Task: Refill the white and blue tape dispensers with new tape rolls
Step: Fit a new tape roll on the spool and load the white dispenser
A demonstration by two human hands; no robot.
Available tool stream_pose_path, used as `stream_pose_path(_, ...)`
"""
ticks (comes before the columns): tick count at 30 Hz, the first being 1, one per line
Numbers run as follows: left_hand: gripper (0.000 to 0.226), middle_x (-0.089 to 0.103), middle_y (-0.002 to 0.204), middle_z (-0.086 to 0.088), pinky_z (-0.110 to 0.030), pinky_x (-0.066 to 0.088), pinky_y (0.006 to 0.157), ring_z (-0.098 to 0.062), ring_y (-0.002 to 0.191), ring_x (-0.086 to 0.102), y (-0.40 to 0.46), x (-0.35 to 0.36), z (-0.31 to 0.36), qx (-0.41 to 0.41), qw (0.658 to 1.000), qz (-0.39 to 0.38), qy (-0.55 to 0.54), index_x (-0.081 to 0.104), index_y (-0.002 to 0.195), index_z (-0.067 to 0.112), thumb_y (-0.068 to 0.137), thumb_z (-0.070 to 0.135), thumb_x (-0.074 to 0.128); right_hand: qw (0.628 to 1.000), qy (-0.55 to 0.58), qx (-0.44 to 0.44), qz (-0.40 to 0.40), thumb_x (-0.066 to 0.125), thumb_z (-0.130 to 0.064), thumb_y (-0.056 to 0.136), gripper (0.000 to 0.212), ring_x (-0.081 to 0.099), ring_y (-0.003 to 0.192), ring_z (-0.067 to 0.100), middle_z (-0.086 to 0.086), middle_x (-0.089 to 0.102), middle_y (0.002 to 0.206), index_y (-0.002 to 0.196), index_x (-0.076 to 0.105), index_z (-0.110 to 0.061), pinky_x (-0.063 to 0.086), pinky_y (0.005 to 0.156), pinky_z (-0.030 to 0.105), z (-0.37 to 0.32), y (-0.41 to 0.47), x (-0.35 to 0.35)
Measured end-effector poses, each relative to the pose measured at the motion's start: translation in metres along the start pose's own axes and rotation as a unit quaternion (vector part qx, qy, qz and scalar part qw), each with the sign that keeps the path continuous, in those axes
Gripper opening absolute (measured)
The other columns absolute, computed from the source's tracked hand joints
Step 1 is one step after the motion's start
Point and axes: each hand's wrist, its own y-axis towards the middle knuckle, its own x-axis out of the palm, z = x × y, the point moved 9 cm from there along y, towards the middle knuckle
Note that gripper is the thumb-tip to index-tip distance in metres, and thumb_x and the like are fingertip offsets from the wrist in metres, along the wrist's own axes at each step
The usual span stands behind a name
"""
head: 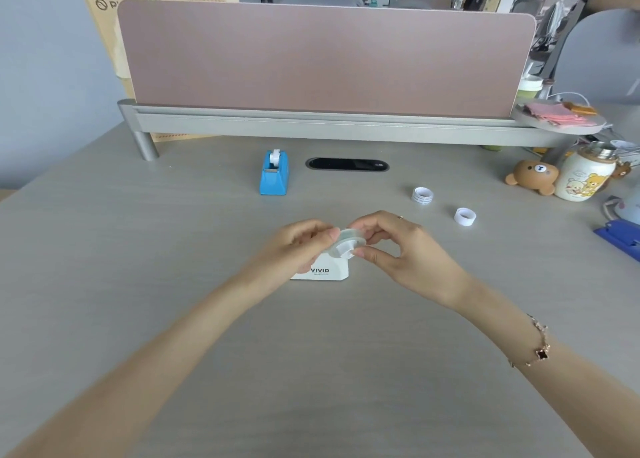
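Note:
A clear tape roll (347, 243) with a white core is held over the white dispenser (330, 271), which is marked VIVID and stands at the middle of the desk. My left hand (299, 246) pinches the roll's left edge, and my right hand (388, 246) grips its right side. My left hand partly hides the white dispenser. The blue dispenser (274, 173) stands farther back with a white roll mounted in it. Two small white cores (422, 195) (465, 216) lie to the right on the desk.
A pink partition (325, 59) on a grey rail closes off the back. A black cable slot (347, 164) lies beside the blue dispenser. At the right stand a bear figure (531, 177), a printed jar (585, 177) and a blue object (620, 238).

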Motion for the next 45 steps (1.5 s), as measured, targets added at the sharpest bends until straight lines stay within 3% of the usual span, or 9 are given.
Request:
stream_pose_path(4,0.014,0.036,0.056,0.008,-0.018,0.030,0.049,-0.011,0.050,0.030,0.001,0.006,-0.008,-0.042,0.997,-0.042,-0.054,0.063,0.085,0.021,0.093,0.030,0.055,1.000,-0.008,-0.010,-0.002,0.066,-0.011,0.086,0.020,0.061,0.091,0.009,0.000,0.068,0.099,0.106,0.064,-0.013,0.046,0.085,0.012,-0.003,0.000,0.001)
stream_pose_path(12,0.012,0.056,0.058,0.005,-0.016,0.048,0.055,-0.008,0.053,0.054,0.001,0.005,-0.014,-0.062,0.980,-0.033,-0.186,0.065,0.081,0.013,0.091,0.014,0.058,1.000,0.023,0.007,0.019,0.068,-0.012,0.085,0.018,0.061,0.089,0.008,-0.003,0.068,0.096,0.102,0.064,-0.017,0.046,0.084,0.009,0.001,0.001,-0.002)
stream_pose_path(21,0.013,0.068,0.063,0.007,-0.015,0.053,0.066,-0.005,0.063,0.064,0.001,-0.002,-0.016,-0.034,0.984,0.023,-0.175,0.069,0.094,0.010,0.091,0.011,0.057,0.999,0.011,0.020,0.043,0.069,-0.011,0.084,0.020,0.061,0.089,0.009,-0.010,0.065,0.093,0.103,0.066,-0.015,0.045,0.082,0.008,0.006,0.001,-0.001)
stream_pose_path(32,0.024,0.069,0.059,0.008,-0.018,0.055,0.072,-0.004,0.061,0.063,-0.006,-0.010,-0.005,0.013,0.989,0.116,-0.086,0.072,0.083,0.025,0.091,0.009,0.057,0.996,-0.025,0.029,0.079,0.070,-0.016,0.084,0.021,0.062,0.088,0.009,-0.002,0.068,0.100,0.104,0.067,-0.015,0.048,0.086,0.019,0.012,-0.001,0.000)
stream_pose_path(41,0.030,0.068,0.057,0.008,-0.017,0.053,0.069,-0.004,0.059,0.062,-0.008,-0.013,-0.005,0.014,0.987,0.142,-0.070,0.071,0.079,0.028,0.090,0.006,0.054,0.996,-0.045,0.027,0.077,0.069,-0.018,0.085,0.022,0.059,0.089,0.004,-0.004,0.068,0.100,0.107,0.066,-0.014,0.044,0.083,0.009,0.010,0.001,0.003)
stream_pose_path(45,0.021,0.064,0.059,0.007,-0.026,0.048,0.074,-0.006,0.060,0.058,-0.006,-0.013,-0.006,0.008,0.988,0.139,-0.070,0.070,0.072,0.024,0.091,0.026,0.060,0.996,-0.056,0.020,0.073,0.068,-0.021,0.086,0.022,0.057,0.089,0.003,-0.004,0.066,0.099,0.107,0.065,-0.015,0.042,0.083,0.008,0.006,0.002,0.005)
